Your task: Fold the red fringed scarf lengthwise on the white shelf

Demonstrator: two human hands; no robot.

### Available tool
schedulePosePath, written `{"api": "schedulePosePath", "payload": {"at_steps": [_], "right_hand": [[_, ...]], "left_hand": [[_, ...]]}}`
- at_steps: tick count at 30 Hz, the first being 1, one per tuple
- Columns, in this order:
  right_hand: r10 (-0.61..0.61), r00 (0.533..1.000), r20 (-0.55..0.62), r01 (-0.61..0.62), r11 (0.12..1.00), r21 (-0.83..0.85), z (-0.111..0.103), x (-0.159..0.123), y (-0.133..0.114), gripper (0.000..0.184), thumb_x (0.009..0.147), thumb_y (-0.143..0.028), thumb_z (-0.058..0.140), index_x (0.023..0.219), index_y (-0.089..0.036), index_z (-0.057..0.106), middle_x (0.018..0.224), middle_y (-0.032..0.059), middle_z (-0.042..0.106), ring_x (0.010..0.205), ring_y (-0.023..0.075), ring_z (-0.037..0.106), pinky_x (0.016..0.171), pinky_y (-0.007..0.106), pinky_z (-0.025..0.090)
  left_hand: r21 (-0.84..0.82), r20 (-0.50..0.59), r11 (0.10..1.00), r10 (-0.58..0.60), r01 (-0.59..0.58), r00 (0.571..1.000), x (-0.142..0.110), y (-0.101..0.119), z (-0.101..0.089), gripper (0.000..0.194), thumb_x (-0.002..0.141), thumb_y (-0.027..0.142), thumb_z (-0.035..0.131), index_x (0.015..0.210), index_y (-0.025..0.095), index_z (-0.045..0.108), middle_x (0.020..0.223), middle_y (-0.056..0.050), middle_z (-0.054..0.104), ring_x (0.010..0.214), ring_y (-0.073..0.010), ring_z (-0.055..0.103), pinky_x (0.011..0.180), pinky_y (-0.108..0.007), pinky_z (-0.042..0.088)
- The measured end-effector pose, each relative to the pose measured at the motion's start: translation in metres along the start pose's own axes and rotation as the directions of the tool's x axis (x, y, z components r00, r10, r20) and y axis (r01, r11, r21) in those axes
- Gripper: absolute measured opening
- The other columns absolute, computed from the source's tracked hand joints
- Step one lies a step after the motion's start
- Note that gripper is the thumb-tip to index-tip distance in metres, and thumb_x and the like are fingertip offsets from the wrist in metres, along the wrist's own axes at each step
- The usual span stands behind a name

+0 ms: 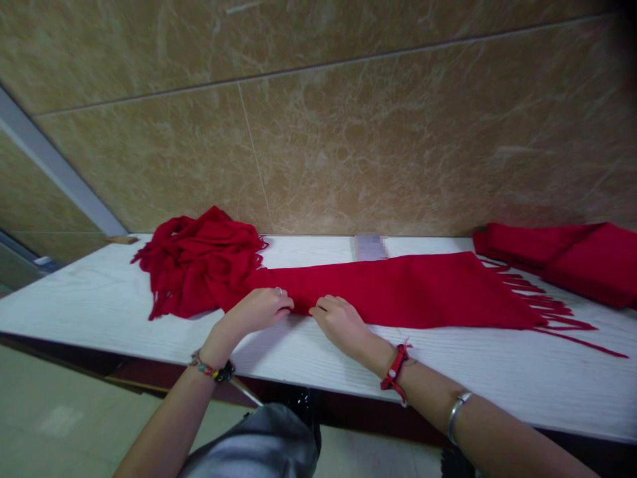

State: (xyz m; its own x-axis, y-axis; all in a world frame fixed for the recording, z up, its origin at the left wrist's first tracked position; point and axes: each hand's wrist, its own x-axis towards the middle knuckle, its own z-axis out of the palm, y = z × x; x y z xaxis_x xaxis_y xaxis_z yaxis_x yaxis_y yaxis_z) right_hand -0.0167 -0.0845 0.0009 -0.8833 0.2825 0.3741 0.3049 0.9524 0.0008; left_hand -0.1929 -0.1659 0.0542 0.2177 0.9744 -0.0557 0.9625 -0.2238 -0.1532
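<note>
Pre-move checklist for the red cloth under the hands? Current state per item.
1. Left hand at near edge of flat red cloth: ok.
2. Right hand at same edge: ok.
3. Fingers gripping firmly: cannot tell.
4. Fringe strands even: not ok, one sticks out farther.
5. Flat red cloth clear of crumpled red heap: not ok, left end meets it.
6. Folded red bundle clear of hands: ok.

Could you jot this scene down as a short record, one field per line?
Left hand: at the near edge of the flat red cloth; grip unclear
Right hand: at the same edge; grip unclear
Flat red cloth: fringed at its right end
Picture left: crumpled red cloth; whether joined to the flat one, unclear
Picture right: folded red cloth
Behind: small blurred item
Surface: white table
</note>
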Motion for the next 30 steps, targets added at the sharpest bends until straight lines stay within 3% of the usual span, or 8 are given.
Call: {"api": "schedulePosePath", "payload": {"at_steps": [5,9,12,17,20,22,26,30], "right_hand": [[-0.037,0.999,0.025,0.038,0.999,-0.032,-0.004,-0.001,-0.001,0.009,0.084,-0.014,0.052,0.086,-0.016,0.061,0.083,0.0042,0.06,0.08,0.0181,0.051,0.069,0.029,0.036],[-0.051,0.998,0.027,0.053,0.997,-0.049,-0.005,-0.002,-0.004,0.009,0.083,-0.013,0.052,0.086,-0.015,0.061,0.084,0.0043,0.06,0.081,0.0185,0.051,0.069,0.03,0.037],[-0.054,0.998,0.029,0.056,0.996,-0.063,-0.008,-0.003,-0.006,0.01,0.083,-0.013,0.052,0.086,-0.015,0.061,0.087,0.0051,0.06,0.082,0.0186,0.051,0.071,0.031,0.038],[-0.056,0.996,0.075,0.064,0.992,-0.106,-0.013,-0.004,-0.011,0.01,0.082,-0.011,0.053,0.087,-0.013,0.061,0.087,0.0061,0.06,0.082,0.0194,0.052,0.07,0.032,0.041],[-0.055,0.994,0.091,0.066,0.991,-0.115,-0.013,-0.004,-0.013,0.011,0.081,-0.009,0.054,0.089,-0.012,0.061,0.087,0.0067,0.06,0.081,0.0201,0.052,0.069,0.033,0.042],[-0.062,0.995,0.073,0.069,0.992,-0.102,-0.011,-0.004,-0.013,0.012,0.081,-0.009,0.053,0.089,-0.012,0.061,0.086,0.0069,0.06,0.08,0.0202,0.052,0.069,0.033,0.042],[-0.069,0.997,0.02,0.07,0.995,-0.066,-0.01,-0.004,-0.012,0.013,0.082,-0.009,0.052,0.09,-0.011,0.062,0.088,0.0081,0.06,0.083,0.0202,0.051,0.069,0.033,0.042],[-0.052,0.998,0.045,0.055,0.997,-0.055,-0.015,-0.003,-0.013,0.012,0.081,-0.008,0.052,0.088,-0.011,0.062,0.086,0.0083,0.059,0.082,0.0206,0.051,0.068,0.033,0.042]], "left_hand": [[0.047,0.011,0.999,-0.007,0.007,1.0,-0.001,0.006,-0.005,0.022,0.085,0.015,0.041,0.086,0.017,0.063,0.082,-0.005,0.064,0.076,-0.0169,0.059,0.068,-0.027,0.045],[-0.06,-0.095,0.996,0.062,-0.068,0.994,0.005,0.011,-0.003,0.023,0.087,0.016,0.04,0.094,0.017,0.061,0.096,-0.006,0.061,0.089,-0.0158,0.056,0.081,-0.027,0.044],[-0.126,-0.086,0.987,0.094,-0.104,0.992,0.011,0.014,0.001,0.025,0.087,0.016,0.037,0.095,0.016,0.061,0.099,-0.007,0.06,0.091,-0.0153,0.055,0.084,-0.026,0.043],[-0.102,0.009,0.993,-0.064,0.065,0.998,0.013,0.014,0.005,0.039,0.081,0.004,0.037,0.114,0.015,0.054,0.104,-0.009,0.058,0.094,-0.0168,0.054,0.084,-0.028,0.044],[-0.037,0.02,0.983,-0.181,0.182,0.983,0.012,0.017,0.004,0.047,0.075,-0.001,0.037,0.115,0.015,0.054,0.107,-0.011,0.058,0.095,-0.0184,0.053,0.084,-0.03,0.045],[-0.029,0.024,0.982,-0.186,0.187,0.982,0.014,0.022,0.001,0.044,0.075,-0.001,0.037,0.111,0.014,0.056,0.104,-0.012,0.059,0.094,-0.0193,0.054,0.083,-0.031,0.045],[-0.123,0.034,0.99,-0.066,0.069,0.997,0.022,0.027,-0.005,0.036,0.078,0.003,0.036,0.101,0.016,0.061,0.099,-0.009,0.061,0.09,-0.0162,0.055,0.082,-0.027,0.045],[-0.049,0.043,0.983,-0.177,0.18,0.983,0.022,0.018,-0.002,0.04,0.074,0.0,0.039,0.105,0.015,0.06,0.102,-0.01,0.062,0.097,-0.0179,0.054,0.089,-0.03,0.042]]}}
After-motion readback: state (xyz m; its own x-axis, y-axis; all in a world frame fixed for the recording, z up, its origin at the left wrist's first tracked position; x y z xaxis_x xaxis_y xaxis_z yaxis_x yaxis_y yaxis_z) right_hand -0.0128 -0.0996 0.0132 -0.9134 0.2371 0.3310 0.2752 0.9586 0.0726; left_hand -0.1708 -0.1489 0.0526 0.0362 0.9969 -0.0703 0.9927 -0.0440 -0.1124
